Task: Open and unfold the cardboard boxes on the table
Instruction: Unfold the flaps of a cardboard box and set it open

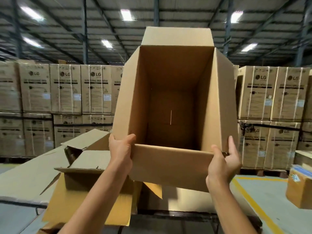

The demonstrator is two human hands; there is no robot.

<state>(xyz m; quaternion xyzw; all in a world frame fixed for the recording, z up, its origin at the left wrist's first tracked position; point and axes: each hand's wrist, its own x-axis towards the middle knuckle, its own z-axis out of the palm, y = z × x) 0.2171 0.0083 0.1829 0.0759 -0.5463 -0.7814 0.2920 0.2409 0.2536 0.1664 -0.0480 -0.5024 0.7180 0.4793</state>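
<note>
Up high, the open cardboard box (170, 166) fills the centre, mouth toward the camera. The left hand (120, 149) grips its rim at 7 o'clock, the right hand (222, 164) at 5 o'clock. Another opened box (87, 159) lies at 8 o'clock.

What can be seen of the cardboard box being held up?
The raised box is plain brown cardboard, held in the air with its open mouth tipped toward the camera. All four flaps stand open; the inside is empty, and a thin slit of light shows at its closed far end. The left hand and right hand grip its near corners.
</note>
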